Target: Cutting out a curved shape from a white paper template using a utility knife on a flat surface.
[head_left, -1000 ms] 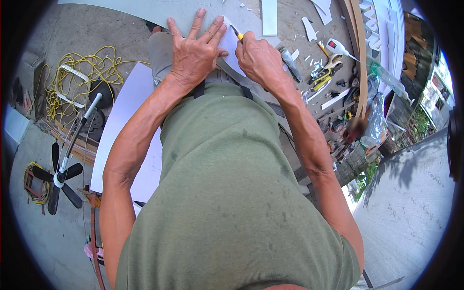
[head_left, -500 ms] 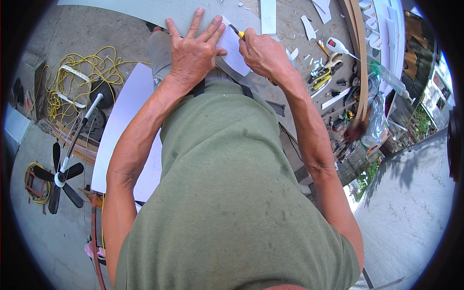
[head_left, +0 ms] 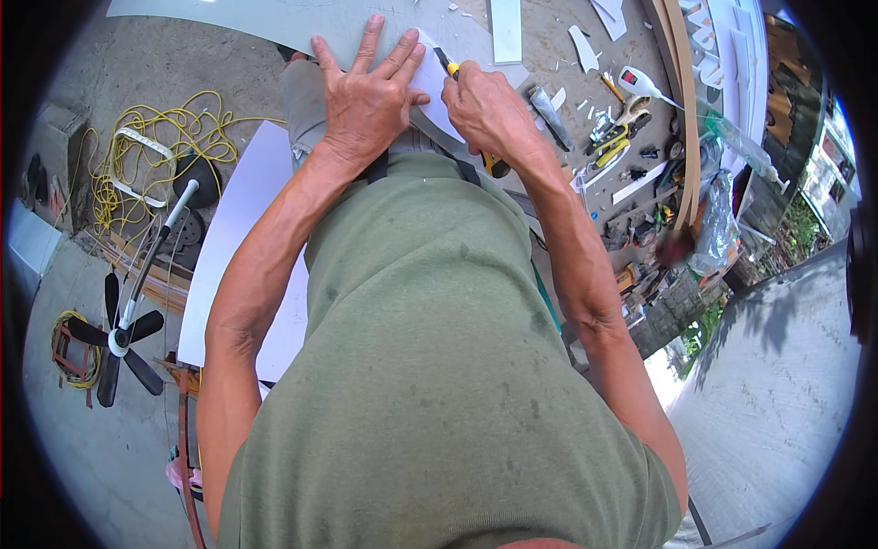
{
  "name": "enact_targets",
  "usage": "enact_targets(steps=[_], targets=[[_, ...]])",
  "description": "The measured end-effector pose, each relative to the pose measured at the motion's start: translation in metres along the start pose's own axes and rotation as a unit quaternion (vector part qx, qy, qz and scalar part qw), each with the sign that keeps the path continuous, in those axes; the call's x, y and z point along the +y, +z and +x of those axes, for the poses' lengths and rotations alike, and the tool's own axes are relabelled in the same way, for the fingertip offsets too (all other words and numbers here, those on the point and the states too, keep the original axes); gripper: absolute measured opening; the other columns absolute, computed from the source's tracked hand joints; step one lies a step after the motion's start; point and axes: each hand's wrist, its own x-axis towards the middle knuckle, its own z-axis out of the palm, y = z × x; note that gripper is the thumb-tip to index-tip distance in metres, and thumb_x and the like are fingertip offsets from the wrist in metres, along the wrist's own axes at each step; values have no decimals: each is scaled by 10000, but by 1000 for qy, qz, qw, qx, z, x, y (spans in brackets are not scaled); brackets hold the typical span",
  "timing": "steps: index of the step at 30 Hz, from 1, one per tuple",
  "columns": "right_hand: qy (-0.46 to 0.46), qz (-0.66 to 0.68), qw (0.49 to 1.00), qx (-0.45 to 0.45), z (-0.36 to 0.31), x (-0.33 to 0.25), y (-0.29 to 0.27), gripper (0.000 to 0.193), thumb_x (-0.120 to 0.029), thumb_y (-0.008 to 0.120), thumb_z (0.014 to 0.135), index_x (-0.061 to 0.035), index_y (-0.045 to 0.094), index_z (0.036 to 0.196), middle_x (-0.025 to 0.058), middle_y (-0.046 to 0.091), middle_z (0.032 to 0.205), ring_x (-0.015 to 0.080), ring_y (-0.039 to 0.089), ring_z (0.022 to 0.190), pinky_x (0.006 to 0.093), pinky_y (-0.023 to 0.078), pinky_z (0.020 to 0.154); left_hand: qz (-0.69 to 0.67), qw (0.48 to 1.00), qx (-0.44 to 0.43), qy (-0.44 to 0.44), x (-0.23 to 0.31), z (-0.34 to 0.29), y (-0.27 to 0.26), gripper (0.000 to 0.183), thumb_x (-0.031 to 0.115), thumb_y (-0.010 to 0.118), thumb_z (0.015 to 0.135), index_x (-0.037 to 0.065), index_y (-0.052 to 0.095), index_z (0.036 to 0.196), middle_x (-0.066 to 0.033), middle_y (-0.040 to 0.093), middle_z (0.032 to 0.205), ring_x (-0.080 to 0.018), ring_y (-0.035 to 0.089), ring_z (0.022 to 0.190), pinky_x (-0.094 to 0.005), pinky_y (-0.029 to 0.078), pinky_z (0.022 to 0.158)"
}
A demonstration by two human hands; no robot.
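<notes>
My left hand [head_left: 369, 101] lies flat with spread fingers, pressing on a white curved template-like piece [head_left: 435, 102] on top of a big pale sheet [head_left: 233, 16]. Close beside it, my right hand [head_left: 492, 112] is wrapped round a yellow-and-black utility knife [head_left: 453, 69]. The blade points away from me and leans against the white piece near my left fingertips; whether it cuts in cannot be made out. The knife's back end pokes out under my right palm. Just right of that hand lies a flat grey metal bar [head_left: 551, 119].
At the right are a white bottle with a nozzle [head_left: 637, 83], yellow-handled pliers [head_left: 610, 154], scattered white offcuts [head_left: 583, 49] and a curved brown strip [head_left: 681, 110]. On the left, a tangled yellow cord [head_left: 197, 123], a small black-bladed fan [head_left: 117, 340] and a white panel [head_left: 242, 247].
My right hand has drawn the knife a little to the left and toward me, uncovering the metal bar. My left hand stays in place.
</notes>
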Motion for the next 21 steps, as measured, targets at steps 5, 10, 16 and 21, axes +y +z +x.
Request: enact_targets(steps=[5, 10, 16, 21], targets=[[-23, -6, 999, 42, 1, -3, 13, 443, -253, 434, 1032, 160, 561, 937, 328, 654, 686, 434, 705, 619, 511, 572, 687, -2, 1000, 2, -2, -1, -1, 2, 567, 407, 791, 812, 238, 694, 1344, 101, 585, 1487, -247, 348, 1526, -867, 158, 1077], [38, 56, 997, 30, -4, -16, 11, 461, -277, 490, 1009, 172, 586, 967, 360, 666, 781, 486, 703, 751, 538, 568, 744, 1, 1000, -2, -3, 0, 0, 2, 555, 348, 800, 805, 239, 697, 1339, 104, 583, 1489, -248, 350, 1526, -866, 157, 1080], [27, 33, 997, 58, -8, -9, 16, 411, -290, 517, 1010, 114, 588, 984, 353, 680, 824, 519, 694, 813, 576, 547, 758, -7, 1000, 16, -1, 0, 0, 2, 548, 384, 807, 803, 230, 710, 1319, 86, 607, 1465, -255, 368, 1516, -855, 160, 1090], [-74, -177, 982, -2, 8, 12, -25, 336, -342, 505, 1033, -15, 578, 1004, 249, 704, 807, 464, 692, 792, 574, 523, 690, -23, 1000, 8, -2, 3, -2, 3, 577, 465, 794, 799, 215, 714, 1313, 67, 612, 1461, -251, 373, 1512, -734, 185, 1182]])
